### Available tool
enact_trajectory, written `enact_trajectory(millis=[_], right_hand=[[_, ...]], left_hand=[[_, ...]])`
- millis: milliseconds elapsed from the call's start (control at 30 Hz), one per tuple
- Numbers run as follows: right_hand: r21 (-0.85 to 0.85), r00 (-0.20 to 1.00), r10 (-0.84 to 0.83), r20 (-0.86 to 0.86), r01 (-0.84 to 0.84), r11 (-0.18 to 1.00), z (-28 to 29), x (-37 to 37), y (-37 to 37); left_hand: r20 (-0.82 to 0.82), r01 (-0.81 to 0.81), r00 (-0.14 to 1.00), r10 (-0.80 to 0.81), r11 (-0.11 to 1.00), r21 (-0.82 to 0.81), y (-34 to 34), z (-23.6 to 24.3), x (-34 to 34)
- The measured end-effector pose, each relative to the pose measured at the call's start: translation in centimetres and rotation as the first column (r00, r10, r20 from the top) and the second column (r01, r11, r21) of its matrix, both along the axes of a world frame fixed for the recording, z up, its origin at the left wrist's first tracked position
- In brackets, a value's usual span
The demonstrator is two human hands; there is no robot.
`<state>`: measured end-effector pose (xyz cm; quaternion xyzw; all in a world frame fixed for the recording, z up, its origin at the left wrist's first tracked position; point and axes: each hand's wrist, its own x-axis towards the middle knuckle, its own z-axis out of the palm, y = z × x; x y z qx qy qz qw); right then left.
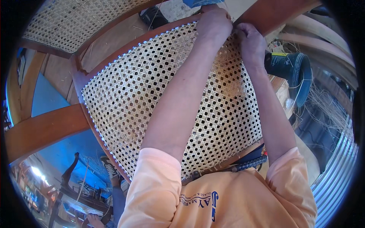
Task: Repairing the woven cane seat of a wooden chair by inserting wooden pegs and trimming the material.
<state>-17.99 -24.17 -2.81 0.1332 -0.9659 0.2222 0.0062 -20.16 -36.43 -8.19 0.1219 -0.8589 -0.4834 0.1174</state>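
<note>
A woven cane panel [152,83] with rows of small holes lies before me, set in a reddish-brown wooden chair frame [114,57]. Both arms reach across it to the far right corner. My left hand [215,24] is closed at the far rail, its fingertips mostly hidden behind the back of the hand. Just right of it, my right hand [251,40] is pinched at the panel's corner, beside a thick wooden leg [275,15]. Whatever strand or small piece the fingers hold is too small to make out.
A dark green container [291,72] stands at right, near loose cane strands [323,102] and curved wooden parts [315,41]. A dark-handled tool [249,164] lies by my waist. Another caned piece [80,22] is at far left. Another person's hand [94,220] shows at lower left.
</note>
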Motion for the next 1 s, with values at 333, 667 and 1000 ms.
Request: enact_trajectory(millis=[333, 667, 1000], right_hand=[[-0.032, 0.998, -0.060, 0.010, 0.060, 0.998, -0.4, 0.1, -0.5], [0.179, 0.995, -0.048, -0.092, 0.063, 0.982, -0.8, 0.3, -1.2], [0.198, 0.999, -0.034, -0.028, 0.039, 0.979, -0.9, -0.2, -0.9]], left_hand=[[0.083, -0.057, 0.995, 0.059, 0.998, -0.029, 0.8, 1.2, 3.4], [0.100, -0.084, 0.991, 0.091, 0.994, -0.075, 1.5, 0.5, 3.1], [0.044, -0.082, 0.996, 0.084, 0.996, -0.041, 1.3, 0.4, 3.4]])
